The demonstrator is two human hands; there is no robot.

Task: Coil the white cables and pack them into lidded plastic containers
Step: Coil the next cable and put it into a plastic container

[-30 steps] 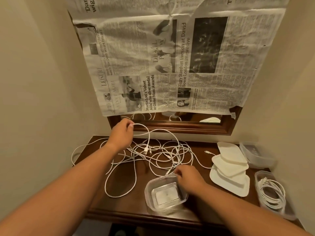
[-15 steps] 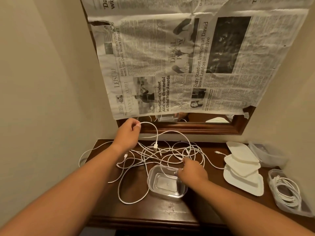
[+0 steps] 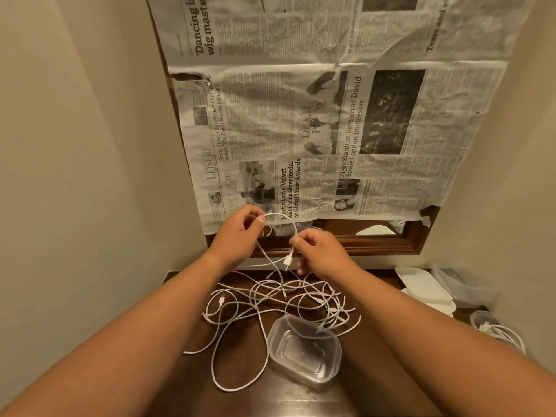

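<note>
A tangle of white cables (image 3: 288, 296) lies on the dark wooden table (image 3: 240, 368). My left hand (image 3: 240, 233) is raised above the pile and pinches one white cable (image 3: 285, 219) that arcs over to my right hand (image 3: 319, 251). The right hand pinches the same cable just above its plug, which dangles below the fingers. An empty clear plastic container (image 3: 304, 350) without a lid sits near the front of the table, with a cable end draped over its far rim.
White lids (image 3: 424, 287) are stacked at the right, beside a clear container (image 3: 457, 284) against the wall. Another container (image 3: 496, 329) at the far right holds a coiled cable. A newspaper (image 3: 331, 115) covers the wood-framed mirror behind the table.
My right hand has left the container's rim, risen and taken hold of the cable near its plug. My left hand stays raised with the cable. The view has moved closer.
</note>
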